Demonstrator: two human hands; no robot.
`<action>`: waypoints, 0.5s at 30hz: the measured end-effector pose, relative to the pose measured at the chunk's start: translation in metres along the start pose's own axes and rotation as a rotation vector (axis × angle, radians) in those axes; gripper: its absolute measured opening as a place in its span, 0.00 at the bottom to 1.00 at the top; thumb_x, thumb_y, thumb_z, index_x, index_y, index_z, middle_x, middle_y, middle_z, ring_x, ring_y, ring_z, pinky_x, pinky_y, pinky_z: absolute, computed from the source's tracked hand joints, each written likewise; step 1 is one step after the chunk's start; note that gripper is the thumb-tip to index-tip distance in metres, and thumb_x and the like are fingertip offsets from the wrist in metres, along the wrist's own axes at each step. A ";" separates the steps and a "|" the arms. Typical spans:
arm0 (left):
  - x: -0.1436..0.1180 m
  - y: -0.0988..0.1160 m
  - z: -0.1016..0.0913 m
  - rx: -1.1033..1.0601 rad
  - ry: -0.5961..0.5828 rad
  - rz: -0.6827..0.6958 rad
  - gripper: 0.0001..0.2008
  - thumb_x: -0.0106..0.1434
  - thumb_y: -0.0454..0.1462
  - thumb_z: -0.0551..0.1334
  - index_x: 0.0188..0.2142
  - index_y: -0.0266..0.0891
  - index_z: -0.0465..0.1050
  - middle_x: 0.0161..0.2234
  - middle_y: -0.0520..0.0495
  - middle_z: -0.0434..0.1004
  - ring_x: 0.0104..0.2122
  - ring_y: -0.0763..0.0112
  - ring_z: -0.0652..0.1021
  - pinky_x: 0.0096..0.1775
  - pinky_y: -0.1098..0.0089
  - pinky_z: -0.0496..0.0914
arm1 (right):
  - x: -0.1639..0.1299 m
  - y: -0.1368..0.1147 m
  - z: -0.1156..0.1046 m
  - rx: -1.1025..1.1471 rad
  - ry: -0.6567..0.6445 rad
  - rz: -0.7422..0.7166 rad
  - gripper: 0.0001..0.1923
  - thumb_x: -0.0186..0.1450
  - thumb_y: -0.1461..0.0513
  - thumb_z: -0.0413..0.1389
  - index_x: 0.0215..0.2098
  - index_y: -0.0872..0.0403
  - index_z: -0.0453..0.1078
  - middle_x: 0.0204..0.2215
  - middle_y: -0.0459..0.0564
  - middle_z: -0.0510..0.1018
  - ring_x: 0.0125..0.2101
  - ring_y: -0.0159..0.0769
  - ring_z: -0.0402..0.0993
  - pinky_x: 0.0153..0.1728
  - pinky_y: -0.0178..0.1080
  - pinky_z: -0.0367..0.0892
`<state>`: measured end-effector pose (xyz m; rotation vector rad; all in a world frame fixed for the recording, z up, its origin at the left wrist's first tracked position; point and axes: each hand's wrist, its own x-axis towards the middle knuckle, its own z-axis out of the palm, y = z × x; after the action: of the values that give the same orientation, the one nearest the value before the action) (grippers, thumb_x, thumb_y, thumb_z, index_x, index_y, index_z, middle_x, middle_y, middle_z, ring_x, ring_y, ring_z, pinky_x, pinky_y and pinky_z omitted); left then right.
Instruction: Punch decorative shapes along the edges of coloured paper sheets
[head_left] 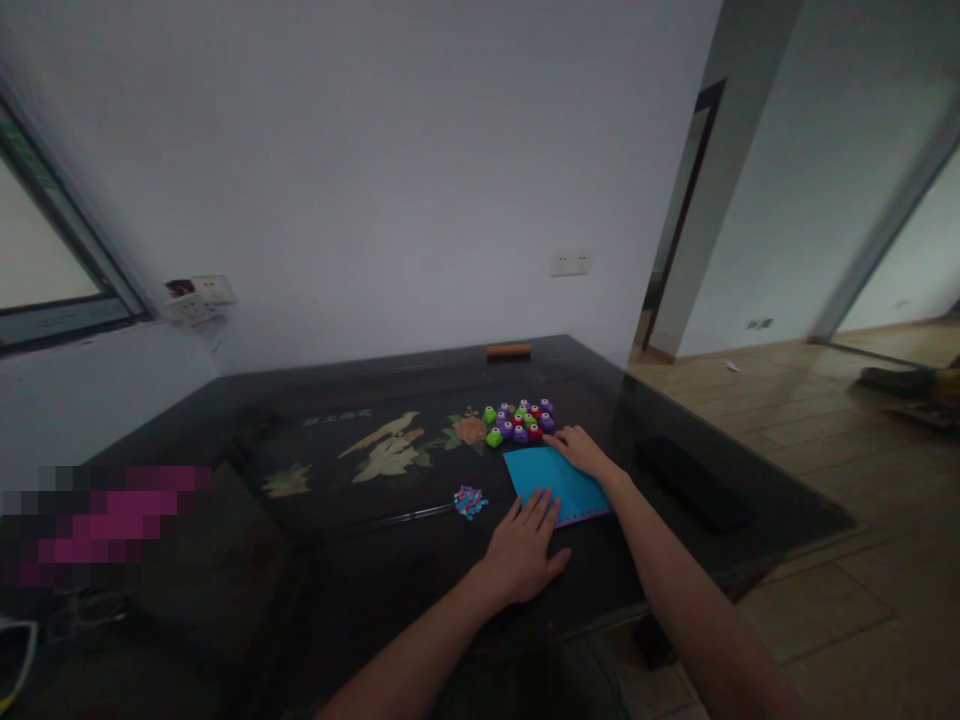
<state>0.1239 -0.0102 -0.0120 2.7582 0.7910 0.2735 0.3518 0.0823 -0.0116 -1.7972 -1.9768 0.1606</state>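
— Table (315, 400) first: what are we seeing lying on its dark painted top?

— We are seeing a blue sheet (551, 478) lying near its right edge. Our left hand (523, 550) is pressing flat, fingers spread, on its near corner; our right hand (581, 448) is resting open on its far edge.

— And smaller?

— Coloured punches (519, 421) are sitting just beyond, confetti (470, 501) lying to the left.

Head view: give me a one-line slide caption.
Both hands, left hand and right hand, rest flat on blue sheet beside colourful punches on dark table.
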 end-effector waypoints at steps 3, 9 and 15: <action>0.000 -0.001 0.002 -0.009 0.007 0.008 0.33 0.64 0.52 0.41 0.63 0.36 0.45 0.64 0.41 0.42 0.63 0.64 0.45 0.61 0.57 0.43 | -0.006 -0.002 -0.011 0.195 0.014 0.062 0.20 0.61 0.49 0.49 0.27 0.55 0.72 0.30 0.52 0.74 0.34 0.39 0.68 0.37 0.38 0.60; -0.003 -0.002 0.001 -0.031 0.021 0.009 0.33 0.64 0.53 0.40 0.63 0.37 0.44 0.65 0.42 0.42 0.63 0.63 0.45 0.61 0.58 0.43 | -0.019 0.001 -0.019 0.781 -0.038 0.428 0.24 0.51 0.52 0.62 0.42 0.54 0.66 0.31 0.49 0.75 0.30 0.37 0.72 0.30 0.37 0.67; -0.004 -0.002 -0.002 -0.087 0.019 0.009 0.34 0.64 0.52 0.41 0.63 0.35 0.45 0.64 0.41 0.42 0.63 0.62 0.45 0.61 0.57 0.43 | -0.044 0.002 -0.026 1.053 -0.247 0.594 0.24 0.48 0.59 0.65 0.41 0.60 0.66 0.36 0.59 0.78 0.34 0.44 0.76 0.37 0.44 0.71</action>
<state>0.1189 -0.0108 -0.0106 2.6823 0.7526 0.3283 0.3659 0.0348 -0.0005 -1.5416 -1.0114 1.3647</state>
